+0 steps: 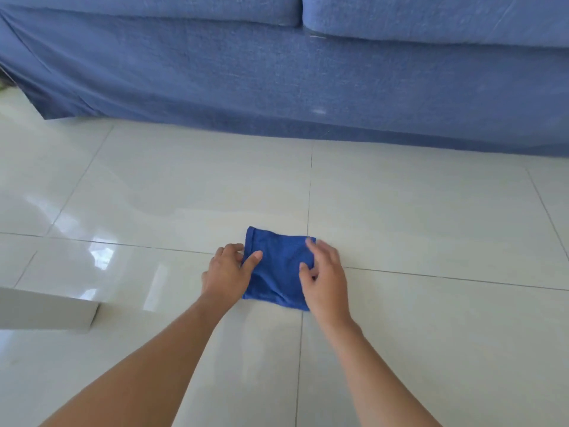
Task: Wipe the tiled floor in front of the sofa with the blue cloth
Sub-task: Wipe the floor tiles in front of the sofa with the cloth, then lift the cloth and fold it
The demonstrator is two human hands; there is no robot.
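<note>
A folded blue cloth [277,268] lies flat on the glossy white tiled floor [415,217], a little in front of the blue sofa [277,75]. My left hand [226,272] rests at the cloth's left edge, with its thumb on top of the cloth and its fingers curled against the edge. On the cloth's right side my right hand [323,272] has its fingers spread, fingertips touching the fabric. Neither hand lifts the cloth off the floor.
The sofa's fabric skirt reaches the floor across the whole back of the view. A white furniture leg or panel [46,309] stands on the floor at the left. Grey grout lines cross under the cloth. Bare tiles extend to the right and near me.
</note>
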